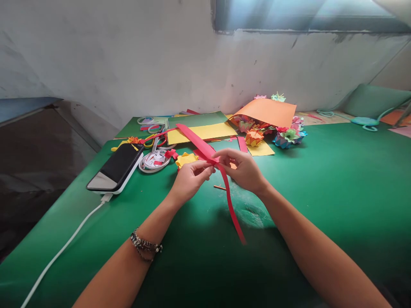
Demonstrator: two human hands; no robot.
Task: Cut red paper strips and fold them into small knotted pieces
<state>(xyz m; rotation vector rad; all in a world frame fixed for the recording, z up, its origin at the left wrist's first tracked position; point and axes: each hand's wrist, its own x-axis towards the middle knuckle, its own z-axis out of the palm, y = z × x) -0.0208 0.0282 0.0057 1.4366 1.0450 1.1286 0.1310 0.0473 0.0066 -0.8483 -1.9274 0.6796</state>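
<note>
Both hands meet over the green table, pinching red paper between their fingertips. A wide red paper strip (196,140) rises from the fingers toward the back left. Below them a narrow red paper strip (229,199) curves down toward me. Whether the two parts are one piece, my fingers hide. My left hand (192,177) grips the paper from the left, its thumb and fingertips closed. My right hand (241,169) pinches it from the right at nearly the same spot. Just behind my left hand sits a yellow folded-paper piece (186,160).
A phone on a white power bank (117,169) with a white cable (66,246) lies left. Scissors (156,143) and a tape roll (154,160) lie beside it. Yellow paper (205,131), an orange sheet (268,112) and several paper flowers (289,134) stand at the back, before the wall.
</note>
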